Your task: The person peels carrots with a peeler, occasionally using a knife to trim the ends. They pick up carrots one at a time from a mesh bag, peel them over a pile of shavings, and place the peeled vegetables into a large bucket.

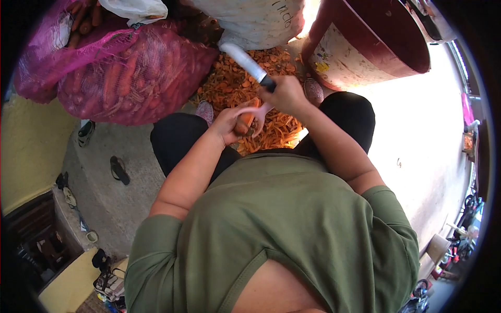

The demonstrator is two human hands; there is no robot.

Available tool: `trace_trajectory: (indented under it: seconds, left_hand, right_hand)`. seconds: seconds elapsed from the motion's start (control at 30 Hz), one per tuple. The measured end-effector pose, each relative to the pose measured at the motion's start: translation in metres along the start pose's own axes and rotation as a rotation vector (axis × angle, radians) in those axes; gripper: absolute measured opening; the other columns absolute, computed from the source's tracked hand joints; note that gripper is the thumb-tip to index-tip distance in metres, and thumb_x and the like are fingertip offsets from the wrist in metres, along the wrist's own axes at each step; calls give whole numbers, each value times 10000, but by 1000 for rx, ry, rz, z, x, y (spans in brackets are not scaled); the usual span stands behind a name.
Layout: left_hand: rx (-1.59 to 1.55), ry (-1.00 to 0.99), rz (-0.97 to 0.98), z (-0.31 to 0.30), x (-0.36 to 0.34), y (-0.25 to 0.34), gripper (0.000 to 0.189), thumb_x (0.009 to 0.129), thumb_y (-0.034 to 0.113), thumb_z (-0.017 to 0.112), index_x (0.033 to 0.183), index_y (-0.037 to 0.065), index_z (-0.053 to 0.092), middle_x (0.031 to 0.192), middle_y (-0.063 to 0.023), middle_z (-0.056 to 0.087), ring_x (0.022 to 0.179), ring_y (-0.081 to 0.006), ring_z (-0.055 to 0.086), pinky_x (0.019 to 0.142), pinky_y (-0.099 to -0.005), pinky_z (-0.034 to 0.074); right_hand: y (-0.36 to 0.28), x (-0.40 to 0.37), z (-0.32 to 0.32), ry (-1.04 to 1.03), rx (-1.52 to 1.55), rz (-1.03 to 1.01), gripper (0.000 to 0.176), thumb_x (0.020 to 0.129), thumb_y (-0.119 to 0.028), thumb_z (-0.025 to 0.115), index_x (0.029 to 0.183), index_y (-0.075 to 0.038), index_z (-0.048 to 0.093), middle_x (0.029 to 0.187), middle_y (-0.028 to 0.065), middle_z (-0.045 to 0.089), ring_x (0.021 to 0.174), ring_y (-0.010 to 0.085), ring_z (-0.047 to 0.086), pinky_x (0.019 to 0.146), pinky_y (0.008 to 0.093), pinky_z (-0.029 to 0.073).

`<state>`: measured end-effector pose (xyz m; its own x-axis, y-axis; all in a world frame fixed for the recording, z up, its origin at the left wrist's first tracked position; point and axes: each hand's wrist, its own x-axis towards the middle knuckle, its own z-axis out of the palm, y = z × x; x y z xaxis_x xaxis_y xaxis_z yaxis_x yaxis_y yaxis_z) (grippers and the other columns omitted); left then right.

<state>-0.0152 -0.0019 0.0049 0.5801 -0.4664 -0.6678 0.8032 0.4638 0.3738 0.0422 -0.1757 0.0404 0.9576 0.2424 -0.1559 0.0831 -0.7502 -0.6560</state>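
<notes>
My left hand (228, 127) is closed around an orange carrot (244, 123) above a heap of peelings. In my right hand (287, 95) are a knife (244, 61) with a black handle and a pale pink peeler (262, 110). The knife blade points up and to the left, away from the carrot. The peeler's forked head lies against or just over the carrot; its exact contact is hard to make out. Orange peelings and carrot pieces (229, 78) cover the floor between my feet.
Pink mesh sacks of carrots (133, 75) stand at the upper left. A white sack (261, 21) is behind the peelings, and a large red bin (365, 47) stands at the upper right. Loose sandals (119, 170) lie on the concrete floor (99, 156) at left.
</notes>
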Motion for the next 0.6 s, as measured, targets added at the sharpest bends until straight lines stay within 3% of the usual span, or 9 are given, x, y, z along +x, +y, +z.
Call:
trace_trajectory:
  seconds: [0.03,0.17,0.23,0.33,0.43,0.53,0.6]
  left_hand:
    - [13,26,18,4,-3,-1,337,895,300,427,1104,39,462,866,-81,524,678,-162,524,561,-302,477]
    - [116,-14,-25,-10,6,-5,327,896,283,428,1103,35,482,863,-75,535,671,-157,542,553,-313,497]
    - [73,-60,-3,-5,0,-3,328,895,277,431,1102,27,482,862,-80,534,671,-158,543,544,-305,491]
    - [41,-32,12,-5,-1,-2,334,895,282,425,1104,24,465,872,-96,524,678,-168,533,539,-312,476]
    - [73,-89,33,0,-1,-1,328,896,285,426,1112,40,453,870,-95,511,689,-175,525,535,-310,466]
    - [69,-53,43,-1,0,-5,322,896,294,427,1116,60,449,852,-84,497,690,-174,514,532,-293,457]
    - [52,-9,25,-7,4,-9,320,899,299,422,1115,65,449,840,-78,492,684,-170,506,530,-280,450]
  right_hand:
    - [-5,-5,3,-17,-37,-92,243,692,-259,655,789,-37,631,631,131,599,578,229,600,586,335,466]
    - [34,25,-2,28,28,223,293,687,-339,617,867,-110,651,731,140,623,705,272,617,665,372,490]
    - [62,43,-13,167,-235,298,289,685,-328,616,856,-97,649,729,143,623,703,267,619,664,371,490]
    - [57,36,-18,191,-11,277,294,688,-332,613,836,-80,644,708,144,620,690,276,615,659,372,488]
    - [15,10,-7,-38,60,96,285,692,-331,608,822,-80,643,694,146,616,680,290,609,653,374,484]
    - [2,-3,10,-53,-79,-96,283,680,-326,621,819,-81,650,680,132,615,664,282,608,660,367,483]
    - [22,12,14,-22,-28,43,277,684,-320,615,828,-85,650,685,132,618,678,280,612,664,368,485]
